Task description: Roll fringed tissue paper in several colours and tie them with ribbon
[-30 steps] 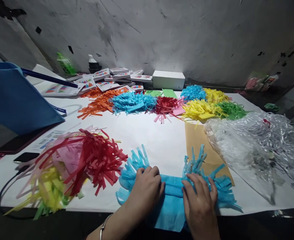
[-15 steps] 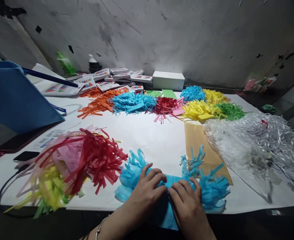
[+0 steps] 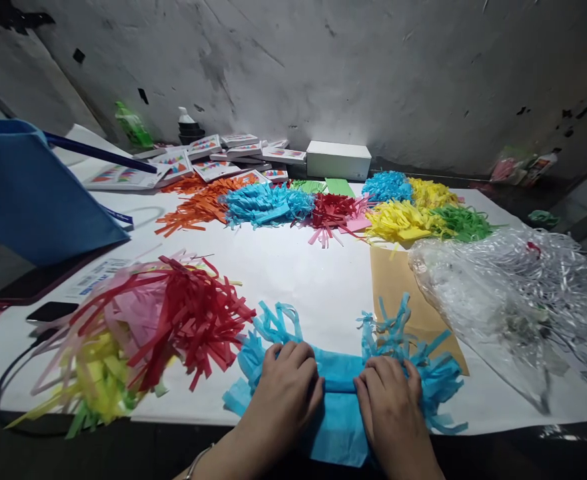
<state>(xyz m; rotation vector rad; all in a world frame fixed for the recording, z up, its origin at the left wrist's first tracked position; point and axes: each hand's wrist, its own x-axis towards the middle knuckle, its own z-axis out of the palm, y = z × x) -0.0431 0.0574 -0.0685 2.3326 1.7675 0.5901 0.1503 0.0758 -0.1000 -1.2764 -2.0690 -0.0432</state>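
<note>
Both hands press on a blue fringed tissue [image 3: 340,373] at the table's [image 3: 313,280] near edge: left hand [image 3: 286,387] and right hand [image 3: 390,400], fingers curled over its rolled middle. Beside it lies a red bundle [image 3: 188,320]; beyond, coloured fringe piles [image 3: 333,210].

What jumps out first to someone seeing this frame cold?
Both hands, left hand and right hand, press on a blue fringed tissue sheet at the near edge of the white table. A red, pink and yellow fringe bundle lies left of it. Coloured fringe piles line the far side, and a clear bag of silver strips sits right.
</note>
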